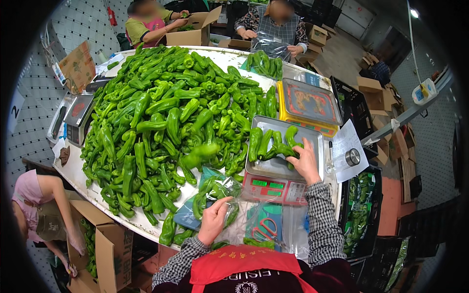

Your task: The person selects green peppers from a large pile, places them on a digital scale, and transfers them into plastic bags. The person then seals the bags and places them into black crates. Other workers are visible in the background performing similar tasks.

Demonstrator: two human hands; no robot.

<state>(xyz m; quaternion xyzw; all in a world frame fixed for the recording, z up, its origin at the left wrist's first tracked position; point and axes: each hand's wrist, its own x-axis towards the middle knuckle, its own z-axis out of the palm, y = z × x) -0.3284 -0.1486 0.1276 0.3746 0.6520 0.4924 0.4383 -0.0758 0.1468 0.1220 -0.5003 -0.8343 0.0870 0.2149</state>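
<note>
My left hand point(214, 221) holds a clear plastic bag point(234, 221) with several green peppers point(199, 203) inside, over the table's near edge. My right hand point(307, 163) reaches over the metal tray point(267, 168) of a red digital scale point(273, 187) with a lit green display. Its thumb and fingers are around the curved peppers point(284, 149) on the tray; whether it grips one is unclear. More long peppers point(255, 143) lie at the tray's left. A large heap of green peppers point(165, 121) covers the table's left and middle. One blurred pepper point(201, 154) appears in motion above it.
Red-handled scissors point(264, 230) lie near my body. Behind the scale stand a yellow scale point(311, 102), a paper sheet point(346, 146) and a lidded bottle point(344, 160). Black crates point(361, 212) flank the right side. Co-workers stand opposite, one handling a bag point(271, 45); another bends over a carton point(106, 252).
</note>
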